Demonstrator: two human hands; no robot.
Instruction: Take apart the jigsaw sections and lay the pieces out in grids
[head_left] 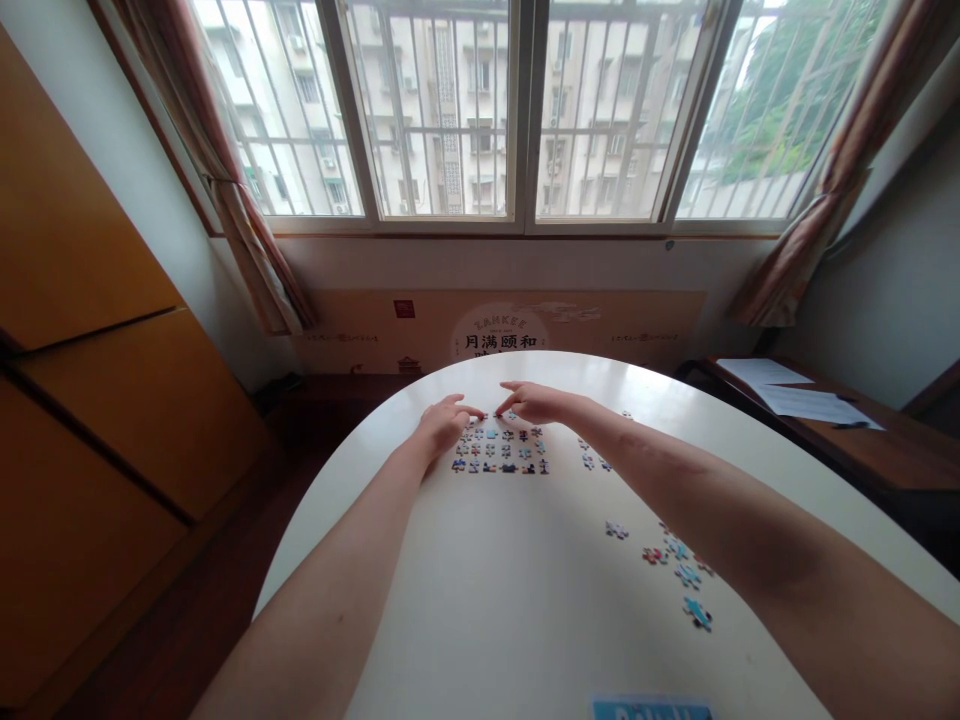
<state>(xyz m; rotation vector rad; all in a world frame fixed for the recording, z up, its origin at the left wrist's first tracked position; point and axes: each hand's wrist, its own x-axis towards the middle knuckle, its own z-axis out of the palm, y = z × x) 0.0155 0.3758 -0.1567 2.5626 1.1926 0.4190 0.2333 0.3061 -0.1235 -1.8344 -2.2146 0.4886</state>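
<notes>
Jigsaw puzzle pieces (508, 451) lie in spaced rows on the white round table (480, 580), in front of both hands. My left hand (445, 422) rests at the far left corner of these rows. Its index finger reaches out to a small piece in the farthest row, while the thumb side stays apart. From the right, my right hand (534, 402) comes in over the same row, index finger pointing down at the neighbouring puzzle piece (498, 414). Both hands have fingers extended, and neither visibly grips a piece.
Loose puzzle pieces (687, 575) are scattered by my right forearm, which partly hides them. More pieces (588, 462) lie right of the rows. A blue printed item (651, 709) sits at the near edge. Papers (806, 402) lie on a brown side table.
</notes>
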